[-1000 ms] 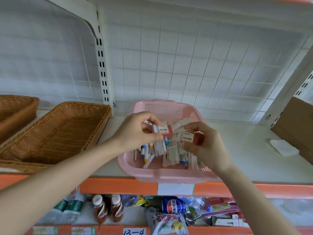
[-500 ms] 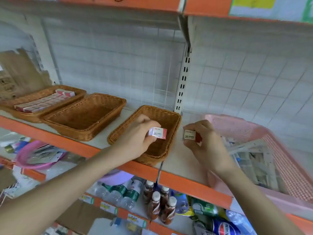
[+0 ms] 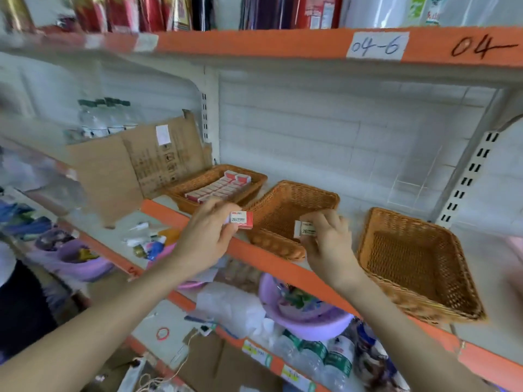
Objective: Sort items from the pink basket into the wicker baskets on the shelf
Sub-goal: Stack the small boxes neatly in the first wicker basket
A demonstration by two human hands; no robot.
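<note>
Cardboard [image 3: 135, 165] stood propped at the far left end of the shelf [image 3: 271, 263], just beside the first wicker basket [image 3: 185, 203]. That basket contained rows of red-and-white boxes [image 3: 220, 188]. The left hand [image 3: 203, 239] was raised in front of it, thumb and fingers pinching a red-and-white eraser box [image 3: 241, 220] marked 2B, held above the orange shelf edge between the first and middle baskets. The middle wicker basket [image 3: 291, 205] showed only bare weave. The right hand [image 3: 331, 244] gripped a second 2B box [image 3: 307, 229] in curled fingers, over the front rim of the middle basket. The third wicker basket [image 3: 410, 261] sat further right, apart from the hands, with bare weave inside. A pink blur [image 3: 516, 244] at the right frame edge could not be identified with certainty. A handwritten label [image 3: 377, 46] reading 04-6 was fixed to the shelf above.
</note>
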